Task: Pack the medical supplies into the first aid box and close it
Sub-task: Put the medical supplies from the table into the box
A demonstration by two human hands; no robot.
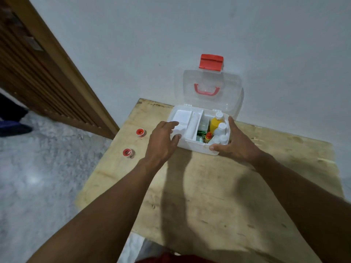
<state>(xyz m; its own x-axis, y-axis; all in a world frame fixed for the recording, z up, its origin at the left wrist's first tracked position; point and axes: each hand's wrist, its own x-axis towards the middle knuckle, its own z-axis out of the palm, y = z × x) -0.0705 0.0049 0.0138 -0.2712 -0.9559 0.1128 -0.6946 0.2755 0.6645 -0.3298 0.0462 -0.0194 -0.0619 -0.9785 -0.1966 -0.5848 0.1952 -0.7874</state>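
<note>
A white first aid box (195, 146) stands at the far edge of the wooden table, its clear lid (229, 88) with a red handle and red latch raised against the wall. A white inner tray (187, 120) fills its left half. Its right half holds a yellow bottle (215, 124), white bottles (221, 130), a small red-capped bottle and green packets. My left hand (163, 141) hovers at the box's left front corner, fingers spread, empty. My right hand (232, 143) cups the right front corner, thumb on the front rim. Two small red-capped containers (141, 132) (128, 152) sit on the table left of the box.
The plywood table (218, 196) stands against a pale wall. A wooden slatted door (38, 73) leans off to the left over a speckled grey floor (38, 177). Bare tabletop stretches in front of the box.
</note>
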